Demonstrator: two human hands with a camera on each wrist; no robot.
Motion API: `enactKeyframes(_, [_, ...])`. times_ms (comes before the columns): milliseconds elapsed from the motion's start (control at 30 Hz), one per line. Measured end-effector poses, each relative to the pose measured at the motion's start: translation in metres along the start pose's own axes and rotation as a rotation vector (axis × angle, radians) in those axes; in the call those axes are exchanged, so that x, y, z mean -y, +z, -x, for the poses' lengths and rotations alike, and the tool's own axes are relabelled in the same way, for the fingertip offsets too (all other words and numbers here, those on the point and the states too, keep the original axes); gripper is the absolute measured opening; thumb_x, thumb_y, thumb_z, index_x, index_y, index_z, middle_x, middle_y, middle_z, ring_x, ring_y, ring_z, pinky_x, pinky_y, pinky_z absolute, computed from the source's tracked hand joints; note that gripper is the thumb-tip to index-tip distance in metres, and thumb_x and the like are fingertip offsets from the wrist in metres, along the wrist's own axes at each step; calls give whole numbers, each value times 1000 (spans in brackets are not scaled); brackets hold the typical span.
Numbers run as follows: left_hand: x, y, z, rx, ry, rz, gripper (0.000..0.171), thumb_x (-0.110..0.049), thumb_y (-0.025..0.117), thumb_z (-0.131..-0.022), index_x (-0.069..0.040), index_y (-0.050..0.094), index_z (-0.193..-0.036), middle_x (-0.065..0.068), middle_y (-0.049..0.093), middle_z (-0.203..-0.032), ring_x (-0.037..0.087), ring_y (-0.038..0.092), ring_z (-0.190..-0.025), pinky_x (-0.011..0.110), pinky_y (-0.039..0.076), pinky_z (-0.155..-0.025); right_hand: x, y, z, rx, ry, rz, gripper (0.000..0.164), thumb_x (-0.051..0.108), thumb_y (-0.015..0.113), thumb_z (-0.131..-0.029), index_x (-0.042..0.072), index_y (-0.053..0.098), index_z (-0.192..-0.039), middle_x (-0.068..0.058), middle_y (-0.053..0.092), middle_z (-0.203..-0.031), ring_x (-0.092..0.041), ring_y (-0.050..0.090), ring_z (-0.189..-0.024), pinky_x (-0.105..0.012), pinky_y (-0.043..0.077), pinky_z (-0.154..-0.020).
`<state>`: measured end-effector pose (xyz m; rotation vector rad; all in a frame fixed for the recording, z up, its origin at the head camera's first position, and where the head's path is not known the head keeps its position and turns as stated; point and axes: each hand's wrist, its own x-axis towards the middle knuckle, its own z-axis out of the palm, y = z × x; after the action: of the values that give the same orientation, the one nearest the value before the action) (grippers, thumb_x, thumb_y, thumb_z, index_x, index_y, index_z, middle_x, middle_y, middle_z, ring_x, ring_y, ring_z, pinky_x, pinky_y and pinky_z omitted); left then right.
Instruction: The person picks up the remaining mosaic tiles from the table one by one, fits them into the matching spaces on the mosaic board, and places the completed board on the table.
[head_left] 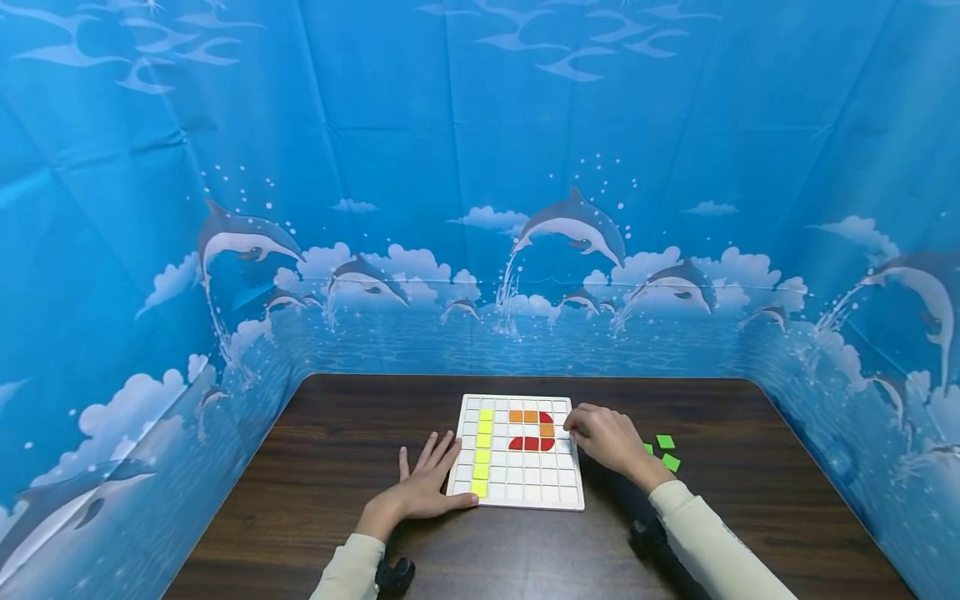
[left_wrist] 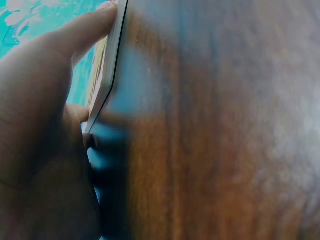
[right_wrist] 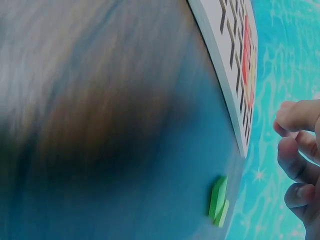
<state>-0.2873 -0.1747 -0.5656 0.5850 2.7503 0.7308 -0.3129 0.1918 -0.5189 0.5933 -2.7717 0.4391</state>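
Observation:
A white grid board (head_left: 531,493) lies on the table. Yellow square tiles (head_left: 482,456) form a column along its left side; orange tiles (head_left: 524,417) and red tiles (head_left: 532,444) form a hooked shape at upper right. My left hand (head_left: 423,487) spreads its fingers along the board's left edge, thumb at the front corner. The left wrist view has the thumb over the board's edge (left_wrist: 106,75). My right hand (head_left: 611,437) is at the board's upper right edge, fingers bent and fingertips close together. I cannot tell whether a tile is between them.
Several loose green tiles (head_left: 671,462) lie on the dark wood table (head_left: 337,450) right of the board, partly behind the right wrist. Dark wrist devices (head_left: 395,577) sit under the sleeves. A blue curtain (head_left: 390,208) printed with dolphins surrounds the table at back and sides.

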Motion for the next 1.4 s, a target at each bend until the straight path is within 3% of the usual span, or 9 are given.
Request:
enactKeyframes(267, [-12, -8, 7, 26, -23, -6, 114, -78, 65, -90, -18, 18, -173, 10, 8, -182, 40, -3, -168, 81, -18, -119, -27, -12, 4, 8, 37, -18, 8, 11, 81, -94, 16, 81, -100, 3, 72, -93, -7, 57, -71, -27, 49, -60])
enactKeyframes(633, [2, 1, 3, -8, 8, 0, 114, -85, 61, -88, -24, 15, -174, 6, 5, -182, 39, -5, -168, 81, -20, -117, -66, -17, 6, 47, 158, -31, 8, 13, 78, -97, 15, 80, -105, -1, 75, -100, -12, 64, -73, -37, 54, -61])
enactKeyframes(1100, [-4, -3, 4, 0, 16, -7, 112, -81, 62, -90, -21, 17, -173, 8, 7, -182, 40, -5, -168, 83, -20, -115, -82, -9, 12, 142, 209, -44, 14, 15, 81, -95, 15, 80, -109, -10, 77, -119, -24, 71, -90, -54, 61, -76])
enactKeyframes(1400, [-14, -9, 6, 22, -28, -12, 113, -78, 65, -90, -17, 19, -173, 10, 10, -181, 40, -2, -168, 80, -16, -120, -83, -5, 13, 129, 205, -13, 11, 15, 81, -95, 16, 81, -106, -9, 76, -117, -21, 69, -86, -53, 61, -77])
